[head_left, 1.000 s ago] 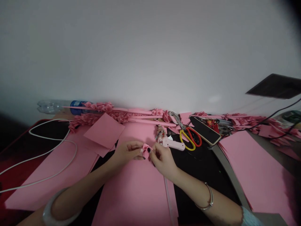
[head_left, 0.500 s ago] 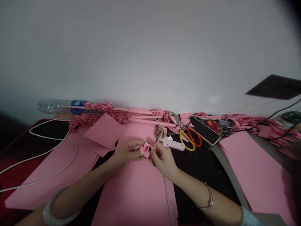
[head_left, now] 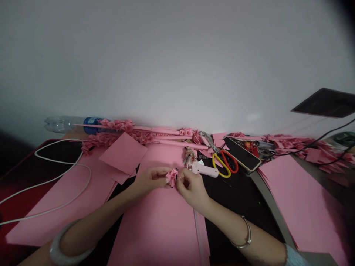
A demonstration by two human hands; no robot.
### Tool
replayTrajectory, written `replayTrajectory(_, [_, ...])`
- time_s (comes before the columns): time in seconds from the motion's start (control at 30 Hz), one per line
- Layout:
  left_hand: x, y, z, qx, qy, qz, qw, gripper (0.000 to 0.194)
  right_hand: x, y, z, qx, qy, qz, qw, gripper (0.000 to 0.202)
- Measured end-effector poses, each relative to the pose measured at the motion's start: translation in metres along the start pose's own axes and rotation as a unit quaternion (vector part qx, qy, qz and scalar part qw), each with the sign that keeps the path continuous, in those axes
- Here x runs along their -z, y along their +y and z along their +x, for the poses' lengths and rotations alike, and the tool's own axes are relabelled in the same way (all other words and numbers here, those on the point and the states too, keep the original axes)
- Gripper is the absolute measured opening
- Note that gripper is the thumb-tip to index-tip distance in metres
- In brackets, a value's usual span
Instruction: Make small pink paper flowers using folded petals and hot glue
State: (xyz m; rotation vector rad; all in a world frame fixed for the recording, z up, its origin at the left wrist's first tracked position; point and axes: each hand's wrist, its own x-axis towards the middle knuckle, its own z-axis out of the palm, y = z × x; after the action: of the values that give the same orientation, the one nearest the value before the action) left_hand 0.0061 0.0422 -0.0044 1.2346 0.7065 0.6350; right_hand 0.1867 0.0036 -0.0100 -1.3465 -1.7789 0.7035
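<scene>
A small folded pink paper flower (head_left: 172, 178) is held between my two hands, above a long pink paper sheet (head_left: 155, 225). My left hand (head_left: 151, 180) grips its left side with thumb and fingers. My right hand (head_left: 192, 186) pinches its right edge, fingers curled. Just beyond my right hand lies a pale pink glue gun (head_left: 205, 170) with a stained tip. Scissors (head_left: 224, 164) with one yellow and one red handle rest to its right.
Pink paper flowers and stems (head_left: 166, 136) line the wall, with a plastic bottle (head_left: 62, 124) at left. A phone (head_left: 244, 154) lies beyond the scissors. Paper stacks (head_left: 299, 203) sit at right and left; a white cable (head_left: 55, 192) loops across the left one.
The paper flower has turned a little between my fingers, and the left fingers have shifted around it. The objects on the table look unmoved.
</scene>
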Motion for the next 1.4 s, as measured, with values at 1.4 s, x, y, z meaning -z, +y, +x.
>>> replayTrajectory(1.4, [-0.001, -0.012, 0.005, -0.001, 0.144, -0.017, 0.989, 0.03, 0.001, 0.005, 0.0, -0.003, -0.057, -0.002, 0.998, 0.017])
